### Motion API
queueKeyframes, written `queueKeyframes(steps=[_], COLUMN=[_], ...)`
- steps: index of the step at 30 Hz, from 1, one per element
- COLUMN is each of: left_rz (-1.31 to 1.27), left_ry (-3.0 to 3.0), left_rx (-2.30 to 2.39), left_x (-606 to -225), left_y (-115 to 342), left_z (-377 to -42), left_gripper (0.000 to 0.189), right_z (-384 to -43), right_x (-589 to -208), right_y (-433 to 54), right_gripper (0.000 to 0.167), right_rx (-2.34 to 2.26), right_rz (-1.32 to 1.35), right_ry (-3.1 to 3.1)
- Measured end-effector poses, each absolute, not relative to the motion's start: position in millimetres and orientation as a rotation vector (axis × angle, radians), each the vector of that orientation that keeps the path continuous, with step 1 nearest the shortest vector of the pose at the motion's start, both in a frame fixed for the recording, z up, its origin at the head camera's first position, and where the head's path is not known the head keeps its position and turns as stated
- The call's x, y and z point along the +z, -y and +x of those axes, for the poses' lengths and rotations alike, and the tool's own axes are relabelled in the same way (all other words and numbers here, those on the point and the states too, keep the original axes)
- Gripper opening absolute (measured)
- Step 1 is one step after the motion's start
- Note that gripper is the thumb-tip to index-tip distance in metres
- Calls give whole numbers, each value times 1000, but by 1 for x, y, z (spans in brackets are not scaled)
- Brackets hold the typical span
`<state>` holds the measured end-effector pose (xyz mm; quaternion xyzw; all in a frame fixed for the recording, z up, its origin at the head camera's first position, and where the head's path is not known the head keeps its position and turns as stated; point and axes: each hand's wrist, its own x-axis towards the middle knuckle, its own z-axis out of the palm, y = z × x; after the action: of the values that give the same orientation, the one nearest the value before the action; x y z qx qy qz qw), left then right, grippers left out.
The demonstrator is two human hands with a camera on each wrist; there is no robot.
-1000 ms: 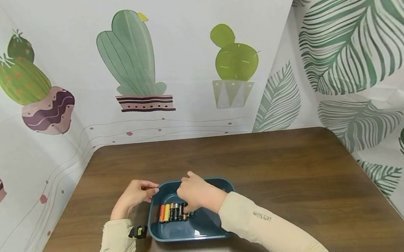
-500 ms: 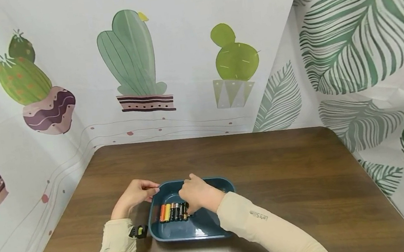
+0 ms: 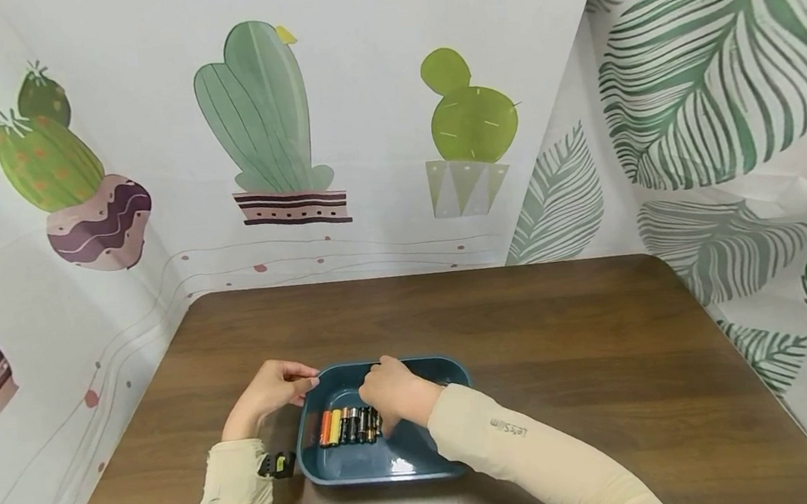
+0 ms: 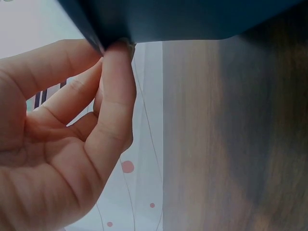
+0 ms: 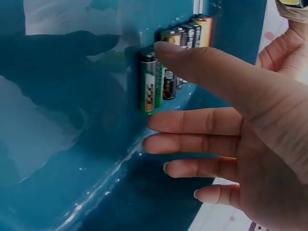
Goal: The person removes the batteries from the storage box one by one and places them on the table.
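Observation:
A dark teal tray (image 3: 394,479) stands on the table, with several batteries in a side-by-side row inside it. An orange battery (image 3: 326,428) and a yellow battery (image 3: 336,428) form the row's left end; darker ones follow. My left hand (image 3: 267,396) pinches the tray's far left corner between thumb and fingers. Over the row's right end is my right hand (image 3: 398,391). Its thumb lies by the top of a green-and-black battery (image 5: 148,89) in the right wrist view, and its fairly straight index finger by the bottom. Whether they touch it is unclear.
The brown wooden table (image 3: 574,349) extends around the tray. Behind it hangs a white cloth (image 3: 380,120) printed with cacti and leaves. A small black device (image 3: 278,464) sits at the left wrist, close to the tray's left side.
My right hand has shifted slightly right and nearer to me, uncovering a bit more of the row's right end. My left hand has stayed on the tray corner.

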<state>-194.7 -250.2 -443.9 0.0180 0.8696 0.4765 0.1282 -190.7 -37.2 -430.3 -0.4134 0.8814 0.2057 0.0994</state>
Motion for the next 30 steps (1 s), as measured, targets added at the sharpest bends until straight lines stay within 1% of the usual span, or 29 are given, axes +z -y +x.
queueKeyframes(steps=[16,30], left_rz=[50,81], left_ry=[-2523,-2533], left_rx=[1398,1405], left_x=[-443,-445], left_y=[250,250], left_z=[-192,-194], left_gripper=[19,20], right_z=[-192,-192], right_x=[-436,-433], right_y=[43,41], right_gripper=[51,44], right_rx=[640,607], right_rz=[-1217,-1201], right_ry=[-2585,-2587])
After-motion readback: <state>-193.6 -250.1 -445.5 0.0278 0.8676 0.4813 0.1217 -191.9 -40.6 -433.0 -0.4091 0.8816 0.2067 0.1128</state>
